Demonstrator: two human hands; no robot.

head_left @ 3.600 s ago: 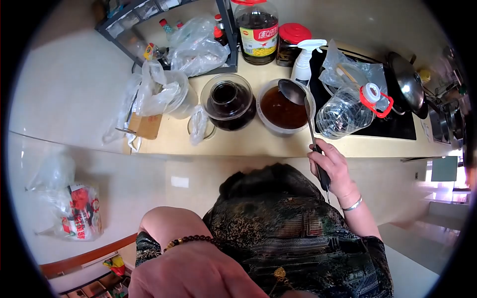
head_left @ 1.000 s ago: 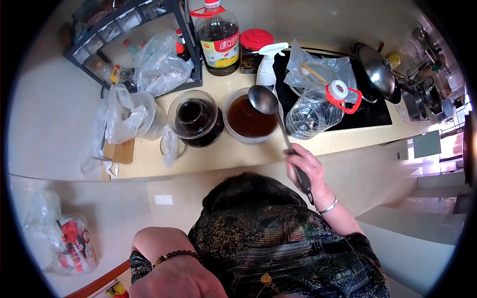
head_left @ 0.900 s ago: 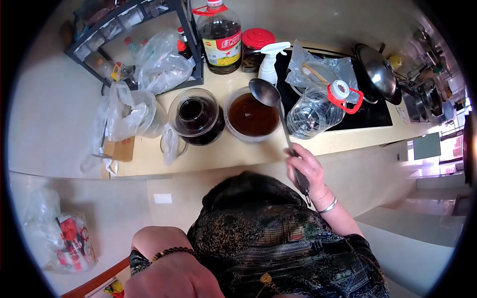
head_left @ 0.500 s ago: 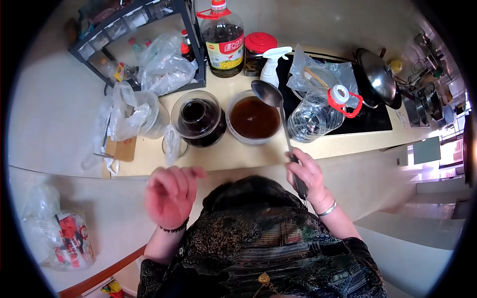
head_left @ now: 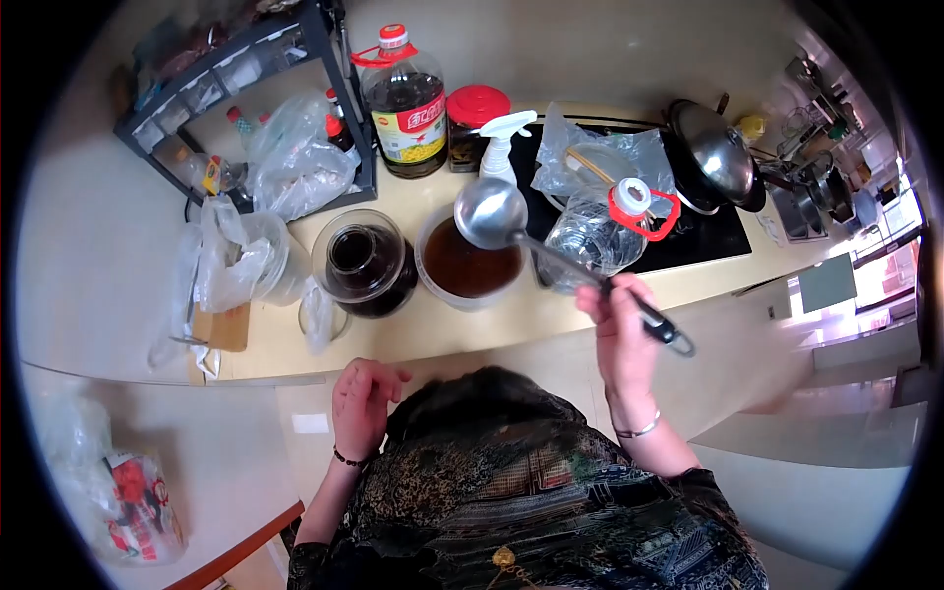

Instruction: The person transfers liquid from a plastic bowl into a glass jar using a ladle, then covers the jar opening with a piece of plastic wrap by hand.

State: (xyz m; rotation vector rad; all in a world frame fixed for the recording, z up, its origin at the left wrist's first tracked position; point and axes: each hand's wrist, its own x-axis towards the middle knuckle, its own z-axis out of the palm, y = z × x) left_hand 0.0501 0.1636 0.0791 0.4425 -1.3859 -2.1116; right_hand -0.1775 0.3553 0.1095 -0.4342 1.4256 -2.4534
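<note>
Right hand is wrapped around the black handle end of a long steel ladle, its bowl hanging just over the tub of brown liquid ahead of it. Left hand hovers loosely curled, holding nothing, short of the surface. The ladle looks stiff and light, probably slick when wet, so grip the handle far back.
</note>
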